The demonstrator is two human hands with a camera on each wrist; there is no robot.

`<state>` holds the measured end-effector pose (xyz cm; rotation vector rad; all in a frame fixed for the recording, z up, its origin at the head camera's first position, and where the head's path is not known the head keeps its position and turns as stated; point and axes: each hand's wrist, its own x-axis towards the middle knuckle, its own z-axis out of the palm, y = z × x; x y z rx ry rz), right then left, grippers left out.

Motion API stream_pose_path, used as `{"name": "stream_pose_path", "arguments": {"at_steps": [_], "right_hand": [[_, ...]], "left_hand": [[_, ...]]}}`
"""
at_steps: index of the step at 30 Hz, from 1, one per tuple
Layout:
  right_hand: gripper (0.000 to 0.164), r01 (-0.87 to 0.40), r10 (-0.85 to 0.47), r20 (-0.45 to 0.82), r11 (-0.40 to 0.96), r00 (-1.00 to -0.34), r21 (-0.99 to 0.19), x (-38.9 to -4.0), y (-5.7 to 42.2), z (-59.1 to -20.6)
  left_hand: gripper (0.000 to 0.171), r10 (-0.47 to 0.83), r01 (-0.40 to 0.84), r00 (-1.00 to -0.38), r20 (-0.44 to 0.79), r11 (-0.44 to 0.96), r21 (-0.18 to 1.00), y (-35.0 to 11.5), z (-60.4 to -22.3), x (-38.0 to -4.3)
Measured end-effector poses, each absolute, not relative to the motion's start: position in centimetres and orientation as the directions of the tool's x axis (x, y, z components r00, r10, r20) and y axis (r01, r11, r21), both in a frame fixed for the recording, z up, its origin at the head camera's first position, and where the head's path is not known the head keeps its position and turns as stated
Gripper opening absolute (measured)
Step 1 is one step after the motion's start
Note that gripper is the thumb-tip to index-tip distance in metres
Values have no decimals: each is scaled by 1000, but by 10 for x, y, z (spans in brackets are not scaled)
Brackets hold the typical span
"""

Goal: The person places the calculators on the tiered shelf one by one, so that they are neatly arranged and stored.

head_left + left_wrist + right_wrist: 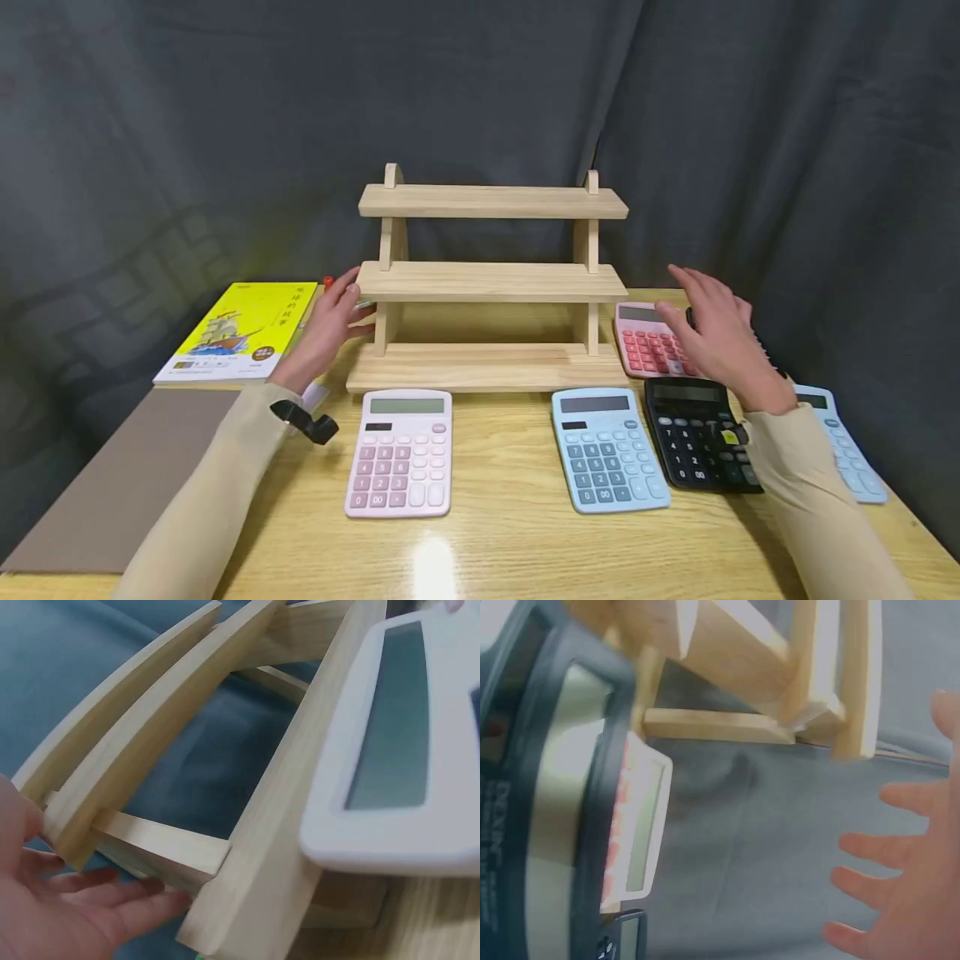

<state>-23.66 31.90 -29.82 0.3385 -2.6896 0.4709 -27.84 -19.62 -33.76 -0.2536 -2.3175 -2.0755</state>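
Observation:
A three-tier wooden display shelf (491, 283) stands at the middle of the table. At its left end is my left hand (326, 325), thumb and fingertips right at the middle tier; in the left wrist view the fingers (112, 900) extend beside the side support. My right hand (712, 333) hovers over the calculators to the right of the shelf, holding nothing, its fingers (877, 847) spread in the right wrist view. Beneath it lie a pink calculator (637, 346) with red keys and a black calculator (675, 433), partly hidden by hand and wrist.
In front of the shelf lie a pale pink calculator (399, 454) and a light blue calculator (609, 450). Another blue calculator (847, 450) sits at the right edge. To the left are a yellow-covered book (247, 325) and a grey-brown board (127, 475). A dark curtain (480, 83) hangs behind.

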Motion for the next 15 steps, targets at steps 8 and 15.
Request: {"name": "stream_pose_path", "arguments": {"at_steps": [8, 15], "right_hand": [[71, -304, -145, 379, 863, -914, -404, -220, 310, -288], [72, -224, -81, 289, 833, -954, -505, -190, 304, -285]], "left_hand": [[59, 120, 78, -990, 74, 25, 997, -194, -343, -281], [59, 120, 72, -990, 69, 24, 997, -195, -343, -279]]}}
